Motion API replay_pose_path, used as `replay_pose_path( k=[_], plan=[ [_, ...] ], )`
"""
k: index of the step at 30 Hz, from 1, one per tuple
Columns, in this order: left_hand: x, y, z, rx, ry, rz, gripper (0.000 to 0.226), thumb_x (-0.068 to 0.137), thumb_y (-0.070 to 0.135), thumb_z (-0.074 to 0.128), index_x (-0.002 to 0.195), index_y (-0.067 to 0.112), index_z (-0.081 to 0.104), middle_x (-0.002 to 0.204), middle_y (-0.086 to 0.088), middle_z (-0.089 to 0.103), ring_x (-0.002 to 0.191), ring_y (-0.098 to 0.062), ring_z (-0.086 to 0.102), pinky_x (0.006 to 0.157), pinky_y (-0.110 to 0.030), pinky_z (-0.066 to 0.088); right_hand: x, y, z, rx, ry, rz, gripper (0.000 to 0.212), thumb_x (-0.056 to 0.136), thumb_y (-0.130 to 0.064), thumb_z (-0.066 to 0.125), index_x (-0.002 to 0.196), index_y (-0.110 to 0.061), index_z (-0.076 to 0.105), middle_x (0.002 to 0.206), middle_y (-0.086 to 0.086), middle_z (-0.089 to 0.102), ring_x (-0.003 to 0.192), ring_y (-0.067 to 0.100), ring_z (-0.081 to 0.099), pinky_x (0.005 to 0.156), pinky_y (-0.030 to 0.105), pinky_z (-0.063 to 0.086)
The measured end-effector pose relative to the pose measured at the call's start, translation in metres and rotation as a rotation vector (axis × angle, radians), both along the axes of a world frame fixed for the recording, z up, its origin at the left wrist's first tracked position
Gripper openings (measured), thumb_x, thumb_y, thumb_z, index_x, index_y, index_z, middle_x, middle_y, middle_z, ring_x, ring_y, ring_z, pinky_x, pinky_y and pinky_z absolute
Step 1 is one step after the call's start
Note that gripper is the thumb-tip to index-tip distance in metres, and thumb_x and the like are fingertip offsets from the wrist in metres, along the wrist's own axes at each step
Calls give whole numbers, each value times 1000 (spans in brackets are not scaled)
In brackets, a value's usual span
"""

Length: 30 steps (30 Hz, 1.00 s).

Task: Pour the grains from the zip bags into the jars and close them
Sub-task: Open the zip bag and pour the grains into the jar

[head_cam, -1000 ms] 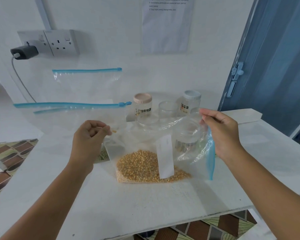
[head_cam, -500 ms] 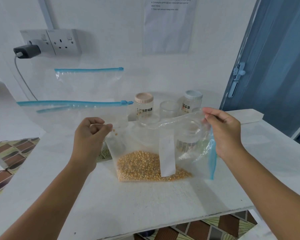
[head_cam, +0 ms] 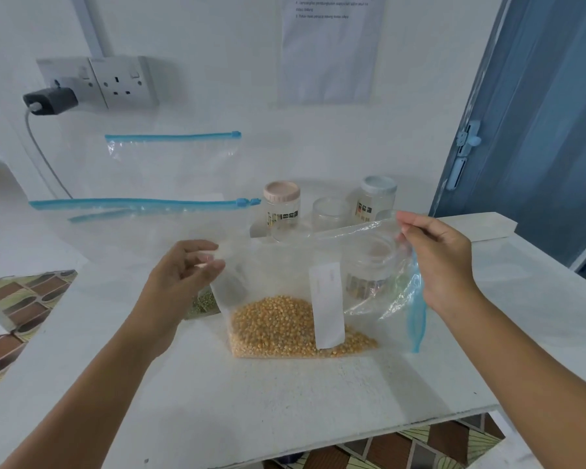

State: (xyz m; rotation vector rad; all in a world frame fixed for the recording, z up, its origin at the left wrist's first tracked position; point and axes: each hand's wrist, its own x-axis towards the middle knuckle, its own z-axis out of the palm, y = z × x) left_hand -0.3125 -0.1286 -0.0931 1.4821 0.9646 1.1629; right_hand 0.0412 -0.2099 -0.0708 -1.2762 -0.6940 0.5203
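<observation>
Toward the counter's (head_cam: 285, 401) left side, the left hand (head_cam: 183, 275) pinches the upper left corner of the zip bag (head_cam: 285, 282). The bag stands near the middle of the counter, its bottom resting on the surface, yellow grains (head_cam: 278, 326) heaped low inside. The film looks thin, limp and slick; the weight sits at the bottom, so the top will likely sag unless held at both corners. An open jar (head_cam: 369, 265) shows through the bag, just behind it. At the right, the right hand (head_cam: 440, 262) pinches the other top corner by the blue zip strip (head_cam: 416, 313), hands well apart, the mouth pulled taut between them
</observation>
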Motion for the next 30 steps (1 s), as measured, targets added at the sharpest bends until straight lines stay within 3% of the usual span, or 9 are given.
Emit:
replay_pose_path(
  k=[2,4,8,10,13,16,20,23,30],
  plan=[
    [-9,-7,-8,-3,71,-92,40,78,48,82,113,28,77,115,-16,67,104,-33,61,93,-33,49,1,1,0,2,-3,5,28,96,-1,66,99,-24,81,104,-6,80,91,14,71,90,27,58],
    [-9,-10,-13,-34,100,-170,38,78,48,84,110,27,81,121,-5,71,114,-29,63,92,-30,53,1,2,1,0,1,13,28,96,0,66,100,-23,81,106,-4,79,90,14,72,95,33,58],
    [4,-11,-13,-72,89,-189,24,87,22,74,109,24,83,129,0,72,122,-13,65,95,-27,54,0,1,1,-14,-28,31,28,97,0,65,99,-23,81,110,0,79,91,13,73,101,40,56],
    [11,-7,-14,-103,51,-104,23,91,13,72,110,20,82,125,1,75,119,-15,68,92,-26,57,-1,1,1,-24,-38,38,26,98,-2,66,102,-22,81,111,1,78,94,15,75,103,42,57],
    [19,-3,-18,-131,20,15,19,93,6,72,108,13,81,111,-2,79,113,-30,70,96,-46,56,-1,1,1,-34,-27,55,21,98,-4,68,106,-18,81,111,2,79,98,20,77,103,45,57],
    [21,-2,-19,-99,1,101,17,90,3,76,101,14,82,104,-1,80,102,-25,73,82,-32,60,-2,0,2,-30,-40,56,21,98,-5,68,105,-19,81,104,0,80,96,19,78,103,45,57],
    [11,-2,-21,-59,-85,160,17,87,1,78,95,16,83,98,-5,80,87,-19,73,68,-33,59,-2,-4,10,-8,-114,62,21,100,-7,66,104,-21,81,85,-1,78,87,12,76,93,35,57],
    [-1,0,-23,16,-92,198,22,87,-1,77,91,19,84,91,-5,80,74,-10,67,57,-21,52,-9,-4,13,14,-135,108,21,100,-4,65,104,-18,80,92,2,79,84,10,77,90,33,57],
    [-37,6,-27,47,-135,227,25,88,-6,74,94,17,83,99,-12,78,91,-10,69,84,-14,55,-35,3,2,30,-93,242,20,99,-1,66,103,-14,80,103,2,80,95,23,78,102,45,57]
  ],
)
